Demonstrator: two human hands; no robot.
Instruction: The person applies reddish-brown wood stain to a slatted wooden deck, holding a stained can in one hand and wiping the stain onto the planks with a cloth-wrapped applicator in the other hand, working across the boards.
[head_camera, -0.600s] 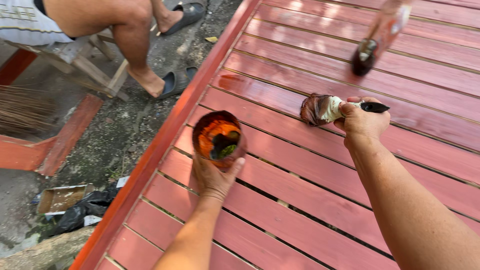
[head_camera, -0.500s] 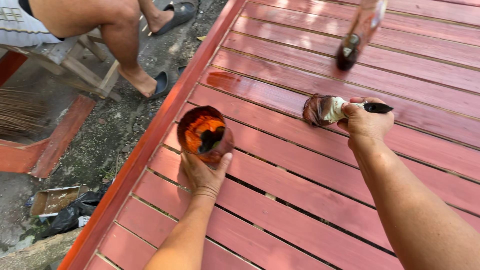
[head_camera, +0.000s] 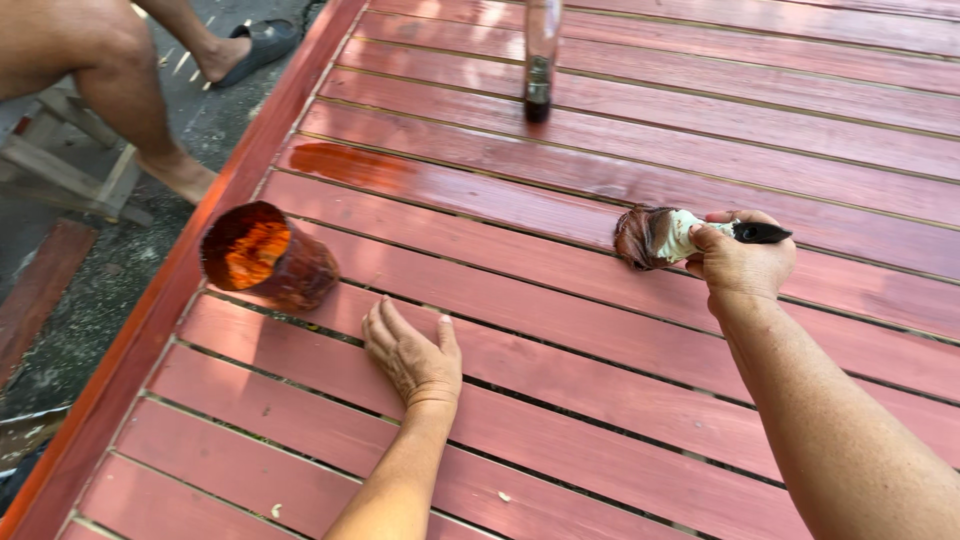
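Observation:
My right hand (head_camera: 742, 262) grips a wide paintbrush (head_camera: 665, 236) with a black handle, its dark red bristles pressed on a red wooden slat. My left hand (head_camera: 412, 353) lies flat, fingers spread, on the red slatted panel (head_camera: 560, 420). Just beyond its fingertips a paint-stained container (head_camera: 265, 255) with orange-red paint inside stands tilted near the panel's left rail. A wet glossy patch of paint (head_camera: 350, 165) shows on a slat beyond the container. A second brush (head_camera: 540, 60), held from above by someone out of view, touches a far slat.
Another person's bare legs (head_camera: 120, 90) and a dark sandal (head_camera: 262, 40) are at the top left beside a wooden stool (head_camera: 65, 170) on grey ground. The panel's left rail (head_camera: 150, 330) runs diagonally along the ground.
My left hand has set the paint container down on the panel and let go, and now rests flat behind it. The right hand keeps the brush on the slat.

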